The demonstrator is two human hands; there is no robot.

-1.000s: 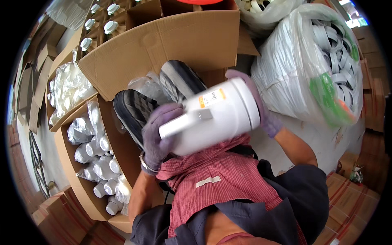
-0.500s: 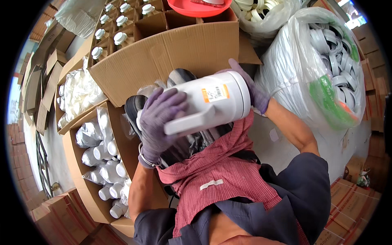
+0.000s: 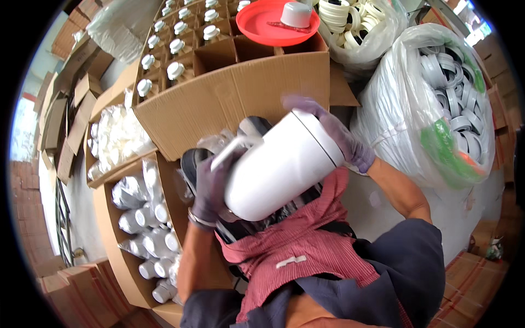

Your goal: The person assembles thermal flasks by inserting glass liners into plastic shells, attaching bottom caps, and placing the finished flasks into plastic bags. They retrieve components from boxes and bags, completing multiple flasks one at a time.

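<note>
A white thermos jug (image 3: 284, 169) lies slantwise over my lap, its plain side facing up. Its handle (image 3: 234, 148) points to the far left side. My left hand (image 3: 210, 183), in a purple-grey glove, grips the jug's left end by the handle; its fingers are partly hidden and blurred. Around the wide right end, just past a dark seam, curls my gloved right hand (image 3: 344, 136), its fingertips smeared by motion.
Ahead stands a divided carton (image 3: 235, 76) of white-capped bottles, with a red tray (image 3: 254, 24) holding a grey-white cup (image 3: 296, 15). Bags of white rings (image 3: 383, 115) and cream rings (image 3: 355, 19) lie right. Open boxes of wrapped white parts (image 3: 117, 136) and bagged silvery-white pieces (image 3: 147, 218) stand left.
The jug has rolled over between my hands: its handle swung from the near side to the far side, and the orange-edged label is out of sight. The view has shifted slightly.
</note>
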